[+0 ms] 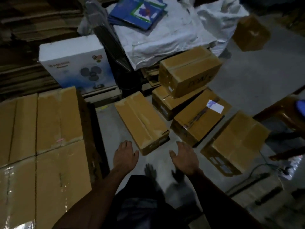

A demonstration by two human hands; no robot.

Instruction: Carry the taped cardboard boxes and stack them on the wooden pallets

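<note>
Cardboard fills the head view: a loose heap of taped boxes lies on the grey floor (247, 83), the nearest box (142, 123) lying askew just ahead of the hands. The left hand (125, 156) and right hand (184, 157) reach down on either side of its near end, fingers spread and holding nothing, placed, I judge, to catch both flanks for a lift. At the left, stacked boxes (49, 129) sit edge to edge, most likely so the layer stays level; the pallet beneath is hidden. A white fan box (74, 63) stands beyond.
</note>
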